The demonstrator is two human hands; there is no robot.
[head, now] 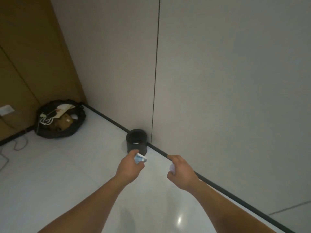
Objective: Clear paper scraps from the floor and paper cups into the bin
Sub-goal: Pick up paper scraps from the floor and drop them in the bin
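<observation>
My left hand [130, 165], arm stretched forward, pinches a crumpled blue-and-white paper scrap [140, 158] just short of the small black bin [136, 140] standing against the wall [218, 81]. My right hand [180, 170] curls round a pale paper wad [172, 169]. Both arms reach out level, 2 hands apart.

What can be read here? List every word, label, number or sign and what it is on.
Nothing readable.
On the blue-and-white scrap in the left hand, any print is too blurred.
On the white scrap in the right hand, the black bin and the rubbish bag, none shows.
</observation>
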